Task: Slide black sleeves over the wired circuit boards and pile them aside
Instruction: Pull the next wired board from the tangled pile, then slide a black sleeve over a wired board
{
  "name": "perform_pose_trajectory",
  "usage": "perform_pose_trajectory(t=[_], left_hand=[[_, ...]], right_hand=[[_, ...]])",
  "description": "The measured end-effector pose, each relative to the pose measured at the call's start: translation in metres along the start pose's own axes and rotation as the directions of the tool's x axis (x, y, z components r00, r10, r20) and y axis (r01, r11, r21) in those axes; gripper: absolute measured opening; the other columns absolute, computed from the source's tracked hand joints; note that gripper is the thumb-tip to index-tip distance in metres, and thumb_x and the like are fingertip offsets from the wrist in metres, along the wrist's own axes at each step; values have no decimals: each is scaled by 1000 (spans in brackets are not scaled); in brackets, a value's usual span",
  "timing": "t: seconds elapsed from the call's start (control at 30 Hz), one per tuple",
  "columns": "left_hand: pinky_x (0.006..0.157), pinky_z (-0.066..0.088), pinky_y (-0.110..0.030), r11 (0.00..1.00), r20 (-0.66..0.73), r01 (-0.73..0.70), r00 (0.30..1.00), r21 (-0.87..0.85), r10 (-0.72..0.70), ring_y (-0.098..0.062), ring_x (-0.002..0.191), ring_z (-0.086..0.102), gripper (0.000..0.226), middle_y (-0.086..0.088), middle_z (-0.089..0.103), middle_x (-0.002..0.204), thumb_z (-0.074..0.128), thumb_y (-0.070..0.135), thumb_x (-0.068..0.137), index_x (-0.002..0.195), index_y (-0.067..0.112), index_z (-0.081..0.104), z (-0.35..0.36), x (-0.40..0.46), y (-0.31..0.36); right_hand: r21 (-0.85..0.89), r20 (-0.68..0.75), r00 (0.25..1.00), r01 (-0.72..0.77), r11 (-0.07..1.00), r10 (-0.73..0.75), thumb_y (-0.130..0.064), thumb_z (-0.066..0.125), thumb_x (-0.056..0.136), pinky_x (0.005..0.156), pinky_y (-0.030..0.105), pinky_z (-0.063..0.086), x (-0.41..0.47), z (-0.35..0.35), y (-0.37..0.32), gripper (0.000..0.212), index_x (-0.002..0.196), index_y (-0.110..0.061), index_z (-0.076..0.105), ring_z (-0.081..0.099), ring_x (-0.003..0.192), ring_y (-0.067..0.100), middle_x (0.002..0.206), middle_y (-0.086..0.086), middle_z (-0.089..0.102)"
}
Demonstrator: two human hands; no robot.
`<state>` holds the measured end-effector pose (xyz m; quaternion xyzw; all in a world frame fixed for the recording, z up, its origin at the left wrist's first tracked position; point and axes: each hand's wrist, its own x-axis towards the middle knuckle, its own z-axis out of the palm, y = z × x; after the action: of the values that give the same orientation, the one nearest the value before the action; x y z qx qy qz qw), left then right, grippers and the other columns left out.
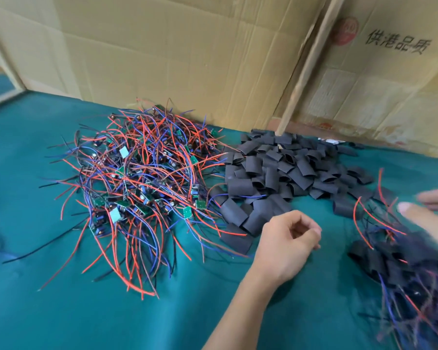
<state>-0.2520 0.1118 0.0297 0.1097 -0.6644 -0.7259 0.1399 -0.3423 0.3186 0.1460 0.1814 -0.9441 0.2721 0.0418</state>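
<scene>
The green cloth worktop (61,311) carries 3 heaps, backed by a wall of flattened cardboard boxes (187,46): the largest, a tangle of wired circuit boards (142,183) with red, blue and black leads, lies to the left; a pile of empty black sleeves (283,170) sits just beside it in the middle; a smaller stack of sleeved boards (410,269) lies at the right edge. Both hands appear empty, so the next unit seems about to be fetched. The left hand (286,246) hovers near the sleeves, fingers loosely curled round nothing; the right hand (425,213), blurred, looks flat-fingered above the finished stack. To do this well, lift 1 board clear so its leads do not drag neighbours, gather the wires, then feed them through a sleeve first.
</scene>
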Motion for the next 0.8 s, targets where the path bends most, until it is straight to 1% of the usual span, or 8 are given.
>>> perform_pose_trajectory(t=[0.07, 0.13, 0.23, 0.37, 0.5, 0.57, 0.67, 0.8], left_hand=[[75, 52, -28, 1000, -15, -13, 1000, 26, 14, -15, 71, 67, 22, -2, 69, 73, 62, 9, 89, 74, 25, 64, -1, 0, -1], [76, 50, -29, 999, -38, -27, 999, 46, 29, -11, 70, 61, 21, -2, 72, 72, 60, 8, 86, 73, 24, 64, -2, -1, -1], [83, 46, -30, 999, 8, -38, 999, -22, 38, -9, 76, 61, 18, 9, 71, 74, 52, 5, 97, 94, 17, 64, -4, -2, 2], [78, 61, -39, 997, -72, -22, 997, 75, 27, -17, 69, 70, 13, -1, 69, 75, 60, 2, 93, 88, 9, 70, 0, -1, 4], [79, 61, -48, 996, -85, -15, 996, 84, 22, -29, 80, 74, 20, -3, 71, 75, 59, 4, 91, 80, 19, 67, 0, -3, 6], [79, 61, -45, 997, -87, 1, 996, 83, 6, -21, 75, 73, 19, -1, 71, 75, 60, 6, 91, 81, 20, 68, 1, -2, 6], [77, 60, -35, 997, -68, 8, 998, 72, -3, -8, 68, 68, 17, -2, 70, 78, 59, 4, 92, 85, 16, 67, 1, -3, 7], [68, 55, -25, 998, -69, 66, 995, 2, -66, -4, 62, 63, 20, -3, 67, 77, 59, -4, 95, 85, 10, 67, 5, 3, 9]], right_hand=[[-98, 15, 997, 77, 992, -76, -67, 64, 68, 73, 32, 56, -3, 17, -86, 26, 88, -52, 69, 69, 78, 4, 79, -22, 73], [-37, 163, 941, 307, 951, -298, -54, 60, 71, 62, 11, 47, -9, 48, -163, 20, 86, -47, 71, 64, 73, -9, 74, -33, 68], [38, 404, 754, 552, 833, -518, -33, 69, 81, 80, 29, 54, -7, 115, -225, 10, 90, -29, 72, 66, 89, 11, 84, -11, 72], [-149, 519, 690, 654, 742, -504, -31, 76, 87, 72, 39, 42, -15, 180, -253, 35, 92, -14, 46, 57, 95, 33, 90, 4, 47], [-124, 433, 737, 620, 775, -520, -12, 69, 87, 67, 38, 38, -12, 199, -242, 30, 78, -15, 41, 49, 81, 35, 79, 5, 37], [-65, 378, 753, 601, 796, -538, -16, 71, 85, 67, 37, 42, -9, 194, -238, 17, 95, -14, 57, 53, 86, 36, 87, 7, 51], [65, 326, 791, 528, 847, -518, -22, 75, 82, 78, 39, 54, -5, 187, -233, 30, 111, -23, 66, 62, 97, 32, 101, 4, 70], [303, 364, 817, 350, 886, -447, -28, 90, 74, 68, 23, 47, 8, 181, -229, 18, 81, -28, 73, 66, 72, 5, 72, -12, 71]])
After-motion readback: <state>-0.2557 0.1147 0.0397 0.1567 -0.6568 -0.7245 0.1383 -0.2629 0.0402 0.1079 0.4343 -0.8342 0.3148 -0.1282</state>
